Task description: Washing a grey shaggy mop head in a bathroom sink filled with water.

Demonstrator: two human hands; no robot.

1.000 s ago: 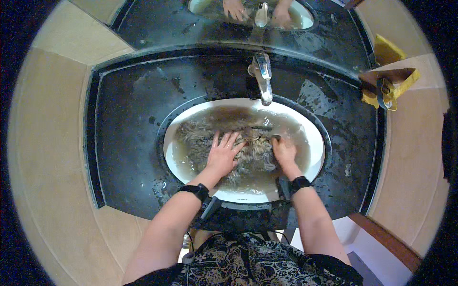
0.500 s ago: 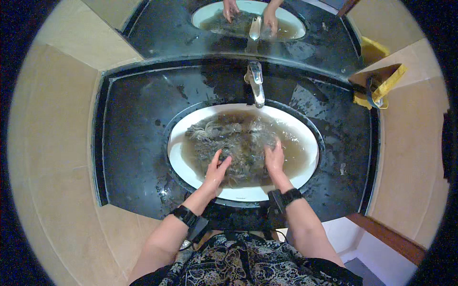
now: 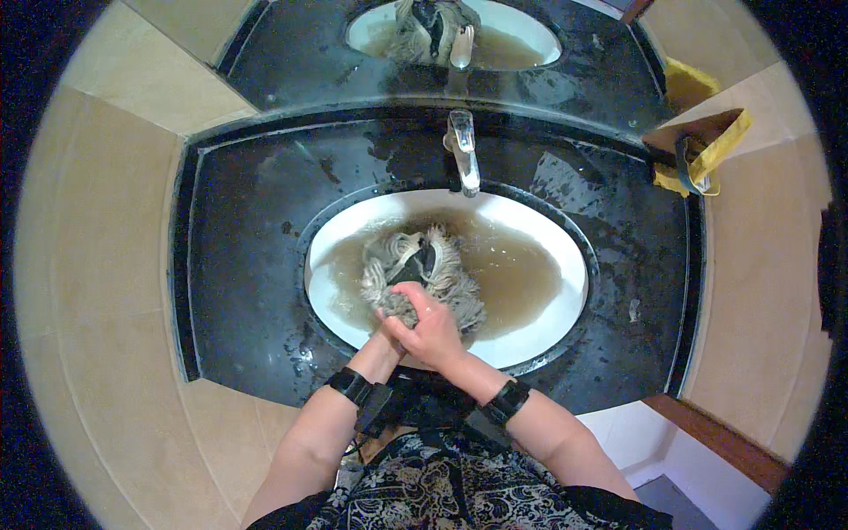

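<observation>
A wet string mop head [image 3: 450, 256] with grey-white strands and a dark band is bunched up in the left half of the white oval sink [image 3: 579, 274]. My right hand [image 3: 431, 334] wraps over a clump of its strands at the near side. My left hand [image 3: 385, 340] closes on the same clump from the left, its fingers mostly hidden behind the strands and the right hand. Murky brown water [image 3: 521, 278] surrounds the mop head, whose upper part shows above the surface.
A chrome faucet [image 3: 464, 155] stands behind the sink on a wet black countertop [image 3: 247, 265]. Behind it, a mirror reflects the sink and the mop head. A yellow and brown object [image 3: 707, 155] sits at the counter's back right corner, by the tiled wall [image 3: 760, 238].
The mop head was spread out in the water with my hands apart over it. Now it is gathered up toward the left, and both hands have come together around its strands.
</observation>
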